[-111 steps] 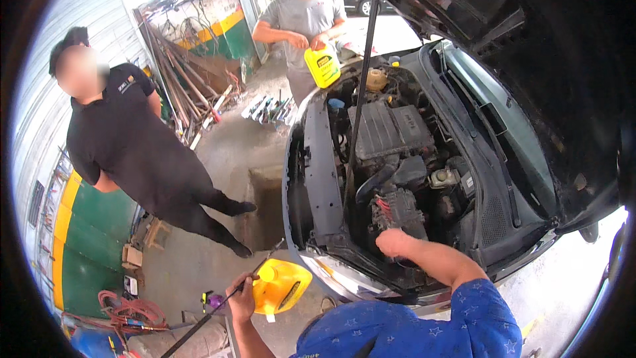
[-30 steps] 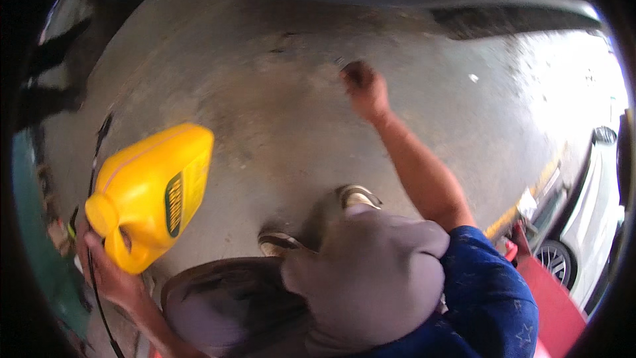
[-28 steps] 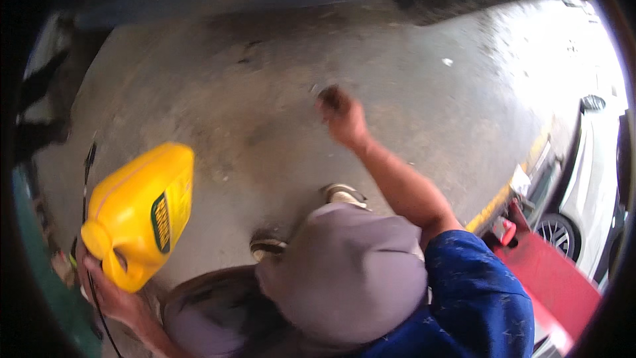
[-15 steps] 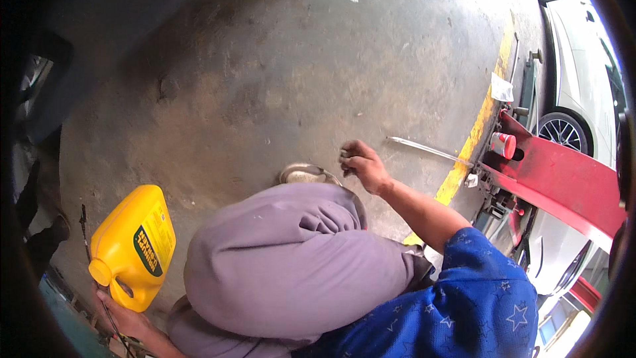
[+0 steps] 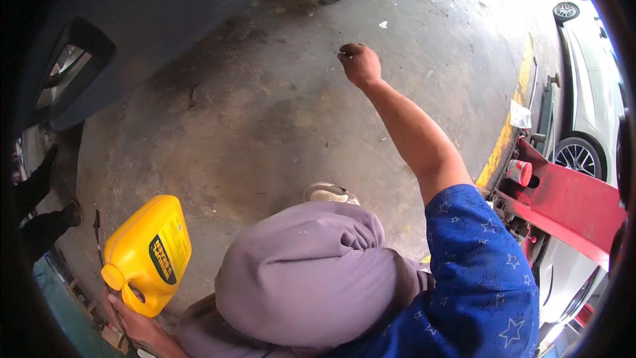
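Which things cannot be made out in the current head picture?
Head view:
Left hand: some fingers hidden by the yellow jug.
Jug contents: hidden by its wall.
Right hand: palm hidden by its own back and curled fingers.
Co-worker: upper body cut off by the left rim.

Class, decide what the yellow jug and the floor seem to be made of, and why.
Yellow jug: probably moulded plastic, smooth with a soft sheen, judging by its rounded edges and even yellow colour. Floor: likely concrete, mostly dull, as its grey, blotchy, stained surface suggests.
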Tool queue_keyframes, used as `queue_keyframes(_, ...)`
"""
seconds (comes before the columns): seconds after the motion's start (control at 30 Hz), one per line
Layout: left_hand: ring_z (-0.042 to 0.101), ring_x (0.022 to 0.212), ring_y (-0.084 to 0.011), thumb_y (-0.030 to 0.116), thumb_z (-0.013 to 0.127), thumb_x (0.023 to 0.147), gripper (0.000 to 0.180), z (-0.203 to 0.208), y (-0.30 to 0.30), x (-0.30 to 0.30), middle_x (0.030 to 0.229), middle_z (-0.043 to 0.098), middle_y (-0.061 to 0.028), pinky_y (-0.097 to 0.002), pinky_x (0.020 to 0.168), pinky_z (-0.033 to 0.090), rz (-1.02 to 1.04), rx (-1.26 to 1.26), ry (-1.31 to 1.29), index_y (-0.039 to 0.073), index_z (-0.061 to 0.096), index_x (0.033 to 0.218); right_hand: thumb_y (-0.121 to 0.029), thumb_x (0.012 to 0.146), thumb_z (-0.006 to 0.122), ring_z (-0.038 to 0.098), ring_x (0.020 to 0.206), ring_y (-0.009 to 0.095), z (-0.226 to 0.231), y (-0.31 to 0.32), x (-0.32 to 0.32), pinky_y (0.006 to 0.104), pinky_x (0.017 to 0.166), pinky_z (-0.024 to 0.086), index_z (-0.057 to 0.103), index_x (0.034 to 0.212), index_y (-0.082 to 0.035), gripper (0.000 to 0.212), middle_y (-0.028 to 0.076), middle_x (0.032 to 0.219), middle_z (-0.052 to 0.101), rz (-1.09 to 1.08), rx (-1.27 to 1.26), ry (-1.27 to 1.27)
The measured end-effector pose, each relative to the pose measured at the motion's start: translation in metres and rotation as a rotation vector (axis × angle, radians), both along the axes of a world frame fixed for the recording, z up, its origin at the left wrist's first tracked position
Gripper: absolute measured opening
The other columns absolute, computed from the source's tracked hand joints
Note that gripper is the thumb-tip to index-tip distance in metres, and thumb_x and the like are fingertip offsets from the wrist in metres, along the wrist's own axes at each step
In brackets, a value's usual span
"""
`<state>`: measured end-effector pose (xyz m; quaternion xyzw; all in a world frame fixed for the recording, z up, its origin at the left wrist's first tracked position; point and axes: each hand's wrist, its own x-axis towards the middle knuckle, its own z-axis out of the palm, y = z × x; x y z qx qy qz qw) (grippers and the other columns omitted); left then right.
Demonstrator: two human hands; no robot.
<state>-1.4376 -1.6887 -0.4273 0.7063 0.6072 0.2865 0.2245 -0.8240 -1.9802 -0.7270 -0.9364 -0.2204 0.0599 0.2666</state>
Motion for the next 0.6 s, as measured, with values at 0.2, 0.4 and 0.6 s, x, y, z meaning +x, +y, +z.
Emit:
queue_keyframes(0.2, 0.064, 0.111, -0.0296, 0.036, 0.047, 0.111, 0.047, 0.003, -0.009, 0.012, 0.127, 0.064, -0.0183, -0.0414, 0.096, 0.053, -0.002, 0.077, 0.138, -0.004, 0.061, 0.13, -0.025, 0.087, 0.071, 0.067, 0.103, 0.036, -0.018, 0.027, 0.006, 0.0451, 0.089, 0.053, 0.077, 0.1, -0.01, 0.02, 0.015, 0.105, 0.071, -0.037, -0.135, -0.02)
queue_keyframes(0.4, 0.063, 0.112, -0.0313, 0.036, 0.047, 0.11, 0.048, 0.009, -0.01, 0.019, 0.128, 0.064, -0.0186, -0.0423, 0.098, 0.051, -0.086, 0.078, 0.177, -0.005, 0.061, 0.131, -0.027, 0.093, 0.066, 0.066, 0.107, 0.04, -0.024, 0.031, 0.004, 0.0481, 0.091, 0.054, 0.074, 0.1, -0.009, 0.021, 0.018, 0.111, 0.068, -0.057, -0.194, 0.01)
queue_keyframes(0.6, 0.062, 0.113, -0.0328, 0.032, 0.046, 0.111, 0.046, 0.006, -0.007, 0.018, 0.129, 0.064, -0.0202, -0.0442, 0.1, 0.048, -0.003, 0.161, 0.247, -0.008, 0.066, 0.121, -0.027, 0.102, 0.062, 0.06, 0.073, 0.019, 0.044, 0.042, -0.028, 0.0333, 0.065, 0.051, 0.065, 0.096, -0.006, 0.022, 0.005, 0.09, 0.063, -0.176, 0.348, 0.715)
